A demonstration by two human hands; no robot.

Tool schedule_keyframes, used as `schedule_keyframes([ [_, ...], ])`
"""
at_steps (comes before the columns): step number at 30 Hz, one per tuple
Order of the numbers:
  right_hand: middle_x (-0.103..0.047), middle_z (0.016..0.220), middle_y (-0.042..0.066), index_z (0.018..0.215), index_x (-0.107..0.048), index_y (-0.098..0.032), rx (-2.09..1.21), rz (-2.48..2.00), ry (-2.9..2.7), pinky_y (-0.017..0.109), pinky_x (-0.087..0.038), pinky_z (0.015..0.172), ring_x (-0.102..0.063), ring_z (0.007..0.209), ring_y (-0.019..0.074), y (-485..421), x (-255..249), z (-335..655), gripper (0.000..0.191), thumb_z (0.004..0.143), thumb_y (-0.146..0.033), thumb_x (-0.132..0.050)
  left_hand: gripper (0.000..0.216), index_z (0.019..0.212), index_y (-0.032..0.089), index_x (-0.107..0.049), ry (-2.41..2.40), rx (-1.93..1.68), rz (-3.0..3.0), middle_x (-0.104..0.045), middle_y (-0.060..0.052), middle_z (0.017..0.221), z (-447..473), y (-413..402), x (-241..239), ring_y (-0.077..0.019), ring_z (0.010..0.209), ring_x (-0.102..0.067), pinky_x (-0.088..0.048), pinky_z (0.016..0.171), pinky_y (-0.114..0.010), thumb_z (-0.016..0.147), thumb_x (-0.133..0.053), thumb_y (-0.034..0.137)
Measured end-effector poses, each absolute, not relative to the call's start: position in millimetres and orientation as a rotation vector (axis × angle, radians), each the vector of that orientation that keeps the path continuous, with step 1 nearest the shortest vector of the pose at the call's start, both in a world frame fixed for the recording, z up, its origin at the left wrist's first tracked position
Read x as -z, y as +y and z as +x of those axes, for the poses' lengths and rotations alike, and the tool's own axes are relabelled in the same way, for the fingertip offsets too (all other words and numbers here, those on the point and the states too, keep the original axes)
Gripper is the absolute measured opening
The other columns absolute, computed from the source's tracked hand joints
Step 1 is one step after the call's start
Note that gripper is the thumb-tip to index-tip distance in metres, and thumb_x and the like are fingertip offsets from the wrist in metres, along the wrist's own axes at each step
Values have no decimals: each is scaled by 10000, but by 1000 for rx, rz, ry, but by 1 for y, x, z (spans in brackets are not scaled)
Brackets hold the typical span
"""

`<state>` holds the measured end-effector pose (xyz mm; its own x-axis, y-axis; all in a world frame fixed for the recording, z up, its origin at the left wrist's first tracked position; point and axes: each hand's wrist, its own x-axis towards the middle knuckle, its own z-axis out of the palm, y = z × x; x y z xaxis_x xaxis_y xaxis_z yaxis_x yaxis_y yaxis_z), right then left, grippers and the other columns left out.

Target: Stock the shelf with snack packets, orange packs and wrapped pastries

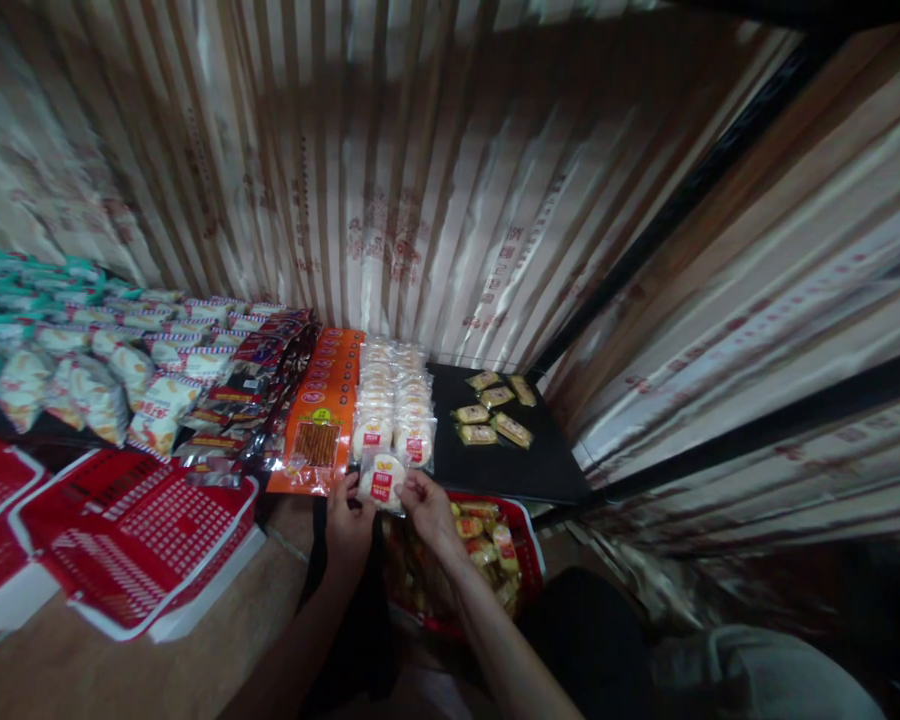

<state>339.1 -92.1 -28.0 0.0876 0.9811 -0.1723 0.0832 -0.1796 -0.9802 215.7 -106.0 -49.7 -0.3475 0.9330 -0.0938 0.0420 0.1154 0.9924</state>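
Observation:
Both hands pinch one clear packet of round white rice crackers (382, 481) with a red label, at the front edge of a black shelf (525, 465). My left hand (347, 520) grips its left edge and my right hand (427, 505) its right edge, fingers closed. The packet sits at the near end of two rows of identical cracker packets (391, 400) laid on the shelf. Directly to the left lies an orange snack packet row (322, 410).
Several small yellow-wrapped snacks (491, 410) lie on the shelf to the right. A red basket (495, 560) of packets stands below my right hand. Red empty baskets (142, 530) lie at left, more bagged snacks (120, 370) behind them. Plastic-covered striped walls surround the shelf.

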Motion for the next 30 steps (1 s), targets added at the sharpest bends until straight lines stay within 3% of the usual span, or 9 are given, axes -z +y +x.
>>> schedule_keyframes([
  [3, -609, 690, -13, 764, -591, -210, -1116, -1469, -1197, 258, -470, 632, -570, 649, 147, -81, 27, 334, 174, 673, -357, -570, 390, 1130, 168, -535, 1641, -1414, 1327, -478, -141, 1229, 217, -104, 50, -248, 1117, -483, -534, 676, -300, 747, -501, 232],
  [9, -625, 806, 34, 878, -642, -187, -892, -1546, -1368, 288, -476, 714, -580, 734, 168, -62, 29, 324, 221, 729, -313, -541, 429, 1234, 178, -474, 1766, -1338, 1635, -372, -138, 1356, 220, -93, 56, -272, 1281, -338, -418, 975, -426, 807, -477, 217],
  [17, -651, 928, 101, 949, -674, -188, -412, -1746, -1586, 380, -425, 865, -550, 940, 246, -50, 35, 323, 235, 787, -245, -514, 459, 1278, 123, -403, 1798, -1337, 1714, -387, -177, 1321, 227, -68, 63, -292, 1268, -331, -351, 1008, -481, 837, -444, 243],
  [23, -642, 913, 94, 1102, -613, -175, -451, -1706, -1620, 332, -476, 763, -585, 807, 207, -50, 36, 323, 325, 826, -237, -453, 480, 1283, 117, -391, 1884, -1344, 1726, -386, -181, 1273, 235, -63, 59, -304, 1218, -346, -338, 996, -499, 843, -452, 296],
  [26, -603, 1108, 115, 1203, -551, -181, -291, -1671, -1651, 387, -435, 893, -536, 1012, 232, -54, 41, 331, 380, 852, -250, -424, 474, 1274, 95, -390, 1903, -1323, 1725, -367, -191, 1253, 239, -62, 58, -303, 1199, -348, -341, 993, -490, 837, -444, 270],
  [30, -426, 1374, 95, 1269, -496, -219, -3, -1680, -1734, 484, -328, 998, -313, 1266, 271, -55, 53, 349, 405, 873, -256, -418, 474, 1277, 111, -377, 1924, -1314, 1714, -353, -182, 1251, 243, -61, 56, -302, 1209, -338, -342, 986, -498, 816, -432, 207],
])
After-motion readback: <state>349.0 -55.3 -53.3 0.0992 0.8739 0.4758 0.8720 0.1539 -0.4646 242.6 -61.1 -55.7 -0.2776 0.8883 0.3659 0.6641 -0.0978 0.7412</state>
